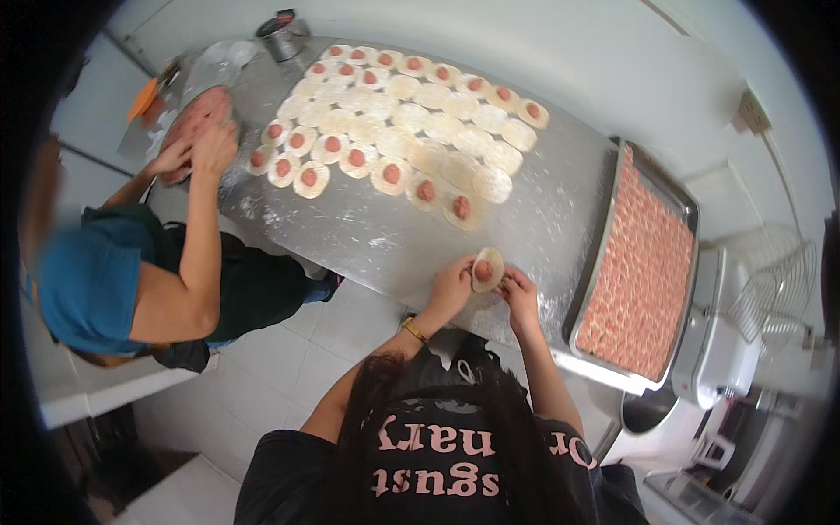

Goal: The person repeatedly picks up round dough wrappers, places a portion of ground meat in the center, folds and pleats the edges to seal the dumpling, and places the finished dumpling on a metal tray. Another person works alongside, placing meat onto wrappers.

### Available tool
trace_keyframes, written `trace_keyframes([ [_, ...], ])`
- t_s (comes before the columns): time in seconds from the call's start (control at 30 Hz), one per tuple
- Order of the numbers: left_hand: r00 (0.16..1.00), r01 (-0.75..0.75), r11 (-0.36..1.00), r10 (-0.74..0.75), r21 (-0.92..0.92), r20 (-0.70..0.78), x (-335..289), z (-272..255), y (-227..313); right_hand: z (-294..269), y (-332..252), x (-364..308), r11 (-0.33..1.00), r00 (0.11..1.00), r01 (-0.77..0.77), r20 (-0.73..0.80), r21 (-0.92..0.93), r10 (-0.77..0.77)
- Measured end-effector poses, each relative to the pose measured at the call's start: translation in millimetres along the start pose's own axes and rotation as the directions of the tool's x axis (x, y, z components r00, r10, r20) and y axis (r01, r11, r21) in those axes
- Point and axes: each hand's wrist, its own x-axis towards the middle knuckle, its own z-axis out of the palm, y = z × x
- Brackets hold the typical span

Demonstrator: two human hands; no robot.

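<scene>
Close to the table's near edge, a round dough wrapper [487, 255] with a ball of pink meat filling on it is held up between my hands. My left hand [451, 285] grips its left edge. The fingers of my right hand [519, 294] pinch its lower right edge. Beyond my hands, dough rounds [435, 129] lie in rows on the floured metal table [350, 236]. The far row and the near rows carry meat balls, such as the filled round [461, 208] nearest my hands; most middle rounds are bare.
A large metal tray [574, 328] packed with small pink-and-white pieces stands at the right, beside a white machine [724, 324]. At the left, a co-worker [96, 280] works both hands in a bowl of pink meat [199, 118]. A metal pot [284, 38] stands at the back.
</scene>
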Motion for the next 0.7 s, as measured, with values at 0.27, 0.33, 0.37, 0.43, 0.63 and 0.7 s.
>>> trace_keyframes([
  [0.27, 0.991, 0.07, 0.982, -0.048, -0.177, 0.127, 4, -5, 11, 13, 2, -4, 0.989, 0.989, 0.129, -0.059, -0.078, -0.134],
  [0.33, 0.978, 0.153, 0.958, -0.112, -0.241, 0.176, 3, -8, 15, 11, 1, -4, 0.985, 0.99, 0.12, -0.062, -0.127, -0.128],
  [0.37, 0.976, 0.164, 0.965, -0.129, -0.205, 0.174, 4, -9, 15, 9, -1, -4, 0.988, 0.993, 0.084, -0.071, -0.133, -0.094],
  [0.43, 0.979, 0.157, 0.966, -0.125, -0.205, 0.164, 3, -10, 13, 9, -6, -6, 0.989, 0.989, 0.142, -0.035, -0.048, -0.144],
  [0.63, 0.945, 0.306, 0.791, -0.183, -0.529, 0.272, 6, -13, 7, 13, -17, -18, 0.985, 0.991, 0.133, 0.013, 0.109, -0.135],
  [0.7, 0.961, 0.241, 0.751, -0.093, -0.615, 0.262, 2, -12, 13, 12, -17, -20, 0.987, 0.988, 0.156, 0.016, -0.032, -0.156],
])
